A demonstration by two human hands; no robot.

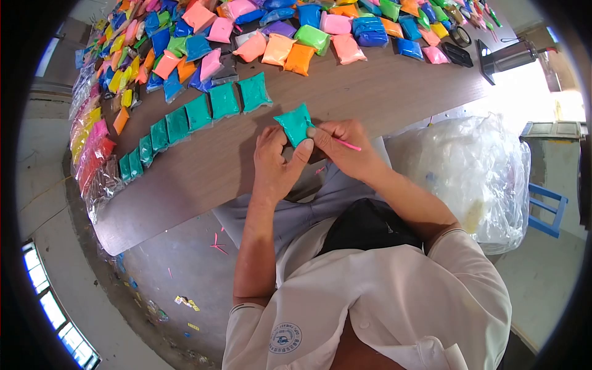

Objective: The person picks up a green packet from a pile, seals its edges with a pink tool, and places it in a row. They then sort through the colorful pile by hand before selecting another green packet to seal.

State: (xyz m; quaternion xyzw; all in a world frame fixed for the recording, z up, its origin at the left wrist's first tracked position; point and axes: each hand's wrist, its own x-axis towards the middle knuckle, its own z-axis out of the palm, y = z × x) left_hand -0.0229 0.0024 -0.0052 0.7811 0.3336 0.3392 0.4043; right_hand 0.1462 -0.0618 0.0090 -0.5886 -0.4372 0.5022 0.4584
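A small teal packet (295,125) in clear wrapping is held up over the table's near edge. My left hand (275,161) is closed on its lower left side, thumb pressed to the front. My right hand (348,151) pinches at the packet's right edge. A thin pink stick (349,145) sticks out from that same hand; its other end is hidden by the fingers. To the left, several more teal packets (198,112) lie in a slanting row, larger ones nearest my hands and smaller ones farther off.
Many colourful packets (298,59) are heaped along the far side of the brown table (345,92). A black and metal device (507,60) stands at the right corner. Beside me is a large clear plastic bag (459,172), with a blue stool (547,209) behind. Scraps (218,244) litter the floor.
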